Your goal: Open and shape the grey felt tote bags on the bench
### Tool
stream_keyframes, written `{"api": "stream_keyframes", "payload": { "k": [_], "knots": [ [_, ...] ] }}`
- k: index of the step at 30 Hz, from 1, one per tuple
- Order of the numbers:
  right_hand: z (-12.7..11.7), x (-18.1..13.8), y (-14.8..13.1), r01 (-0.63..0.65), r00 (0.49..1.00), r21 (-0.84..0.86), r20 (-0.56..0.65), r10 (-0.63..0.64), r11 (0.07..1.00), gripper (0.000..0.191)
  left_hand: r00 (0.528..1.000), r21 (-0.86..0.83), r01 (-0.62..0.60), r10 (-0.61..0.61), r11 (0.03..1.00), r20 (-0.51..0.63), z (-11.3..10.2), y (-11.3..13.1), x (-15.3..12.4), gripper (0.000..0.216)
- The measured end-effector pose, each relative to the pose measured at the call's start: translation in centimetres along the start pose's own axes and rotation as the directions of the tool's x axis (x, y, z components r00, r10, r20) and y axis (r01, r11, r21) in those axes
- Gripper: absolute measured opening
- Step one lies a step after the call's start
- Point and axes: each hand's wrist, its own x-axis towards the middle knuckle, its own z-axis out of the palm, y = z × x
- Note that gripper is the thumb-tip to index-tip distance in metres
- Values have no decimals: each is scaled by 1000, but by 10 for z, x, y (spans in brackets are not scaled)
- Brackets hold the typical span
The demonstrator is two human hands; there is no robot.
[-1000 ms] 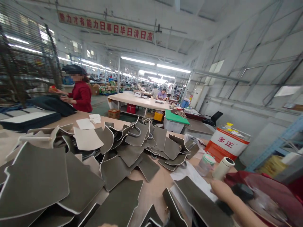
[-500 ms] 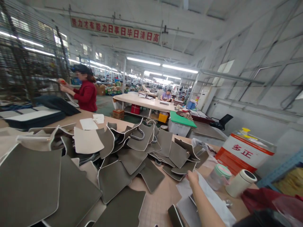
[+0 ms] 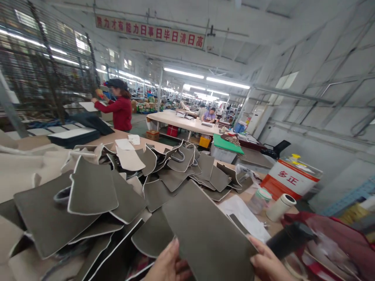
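The panel [image 3: 205, 230] is showing plain olive-grey; the heaped pieces [image 3: 93, 191] are wearing white edging. A canister [image 3: 288, 179] is showing red and white, a mat [image 3: 227, 143] green, a co-worker's sweater [image 3: 123, 113] red.

Centre left: heap of grey panels [image 3: 129, 183], white-edged. Right of centre: red-and-white can [image 3: 288, 179], green-lidded jar [image 3: 259, 200], white tube [image 3: 281, 207] near it. Upper left: person in red top [image 3: 121, 111]; banner [image 3: 150, 31] overhead.

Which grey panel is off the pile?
The big foreground panel, held between left hand and right hand; the others lie heaped on the table.
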Motion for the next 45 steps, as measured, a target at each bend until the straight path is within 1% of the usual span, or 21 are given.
{"api": "stream_keyframes", "payload": {
  "k": [2, 4, 6, 9, 11, 14, 18, 22, 24, 25, 26, 27, 28, 29, 30, 32, 33, 34, 37, 42, 45],
  "knots": [
    [16, -18, 7, -31, 987, -144, 152, 53, 989, 34, 992, -154, 5, -25, 988, -124, 8, 4, -18, 62],
    [30, -25, 11, -10, 966, -229, 249, 69, 973, 33, 980, -221, -11, -33, 975, -197, 11, 4, -37, 61],
    [45, -24, 11, 22, 972, -261, 231, 41, 965, 32, 978, -256, -11, -43, 967, -204, 10, 0, -55, 62],
    [66, -16, 9, 80, 990, -304, 133, -41, 949, 33, 974, -276, -1, -61, 961, -217, 7, -9, -74, 65],
    [77, -12, 7, 109, 989, -334, 133, -67, 936, 32, 973, -287, -4, -63, 958, -224, 4, -14, -83, 65],
    [88, -13, 5, 102, 983, -329, 179, -44, 939, 29, 972, -287, -45, -24, 957, -232, 2, -18, -94, 64],
    [92, -19, 9, -3, 968, -225, 245, 59, 974, 25, 969, -274, -72, 3, 959, -246, 3, -25, -106, 64],
    [88, -24, 11, -100, 942, -123, 307, 134, 987, 18, 981, -191, -39, 1, 981, -194, 0, -31, -109, 60],
    [88, -25, 9, -89, 941, -109, 316, 119, 990, 15, 975, -27, -113, 105, 993, -197, -6, -29, -107, 60],
    [88, -26, 8, -75, 943, -114, 314, 107, 991, 13, 947, 104, -199, 219, 974, -236, -10, -27, -105, 62],
    [90, -26, 8, -59, 946, -129, 309, 97, 990, 11, 883, 269, -304, 376, 914, -280, -13, -25, -105, 64],
    [92, -27, 8, -51, 947, -153, 307, 96, 987, 9, 781, 454, -399, 555, 797, -288, -17, -22, -104, 64],
    [95, -27, 9, -52, 945, -180, 308, 106, 982, 8, 660, 631, -461, 717, 624, -226, -19, -18, -105, 62],
    [100, -27, 12, -59, 941, -207, 316, 124, 976, 8, 559, 768, -489, 824, 413, -87, -19, -15, -106, 55],
    [104, -27, 15, -70, 932, -231, 331, 146, 970, 8, 502, 844, -503, 858, 188, 109, -18, -13, -108, 45],
    [114, -26, 24, -87, 912, -265, 368, 184, 960, 7, 492, 815, -546, 712, -196, 501, -11, -8, -111, 26],
    [118, -26, 30, -93, 903, -273, 383, 197, 957, 7, 494, 757, -572, 603, -318, 627, -6, -7, -111, 21],
    [121, -26, 35, -98, 897, -281, 391, 207, 955, 7, 491, 704, -589, 516, -397, 702, -2, -6, -111, 17],
    [126, -27, 47, -126, 885, -306, 395, 246, 944, 5, 481, 627, -601, 402, -496, 779, 4, -6, -105, 13],
    [128, -29, 58, -176, 875, -328, 380, 300, 928, 2, 531, 547, -623, 212, -559, 821, -4, -5, -98, 15],
    [131, -30, 64, -193, 870, -336, 376, 319, 922, 2, 565, 530, -640, 126, -557, 815, -9, -6, -96, 13]
  ]
}}
